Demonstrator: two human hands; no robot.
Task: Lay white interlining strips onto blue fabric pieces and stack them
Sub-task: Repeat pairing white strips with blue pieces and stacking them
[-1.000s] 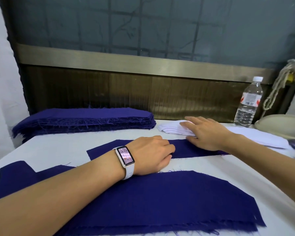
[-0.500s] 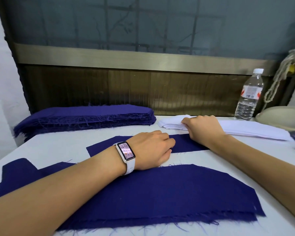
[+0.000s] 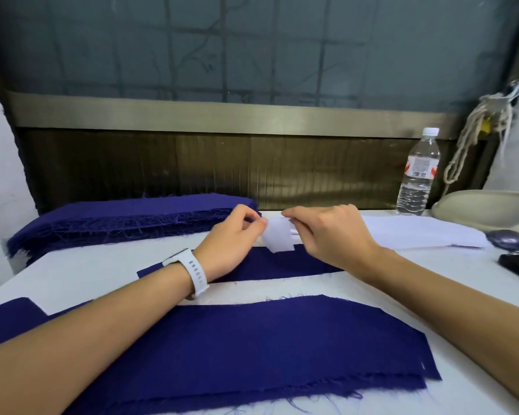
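A white interlining strip [image 3: 279, 237] hangs between my two hands, lifted a little above a narrow blue fabric piece [image 3: 285, 263] on the white table [image 3: 72, 274]. My left hand [image 3: 232, 239], with a white watch on the wrist, pinches the strip's left end. My right hand [image 3: 333, 235] pinches its right part; the strip's far end is hidden behind that hand. A pile of white interlining strips [image 3: 423, 235] lies to the right. A thick stack of blue pieces [image 3: 126, 220] sits at the back left. A wide blue piece [image 3: 267, 345] lies nearest to me.
A clear water bottle [image 3: 417, 175] stands at the back right beside a pale rounded object [image 3: 489, 208]. A dark object [image 3: 507, 241] lies at the right edge. A brown panel and dark window close off the back. Another blue piece [image 3: 12, 316] lies at the near left.
My left hand left the narrow blue piece and rose to meet my right hand. My right hand drew a white strip off the pile, and both hands now hold it.
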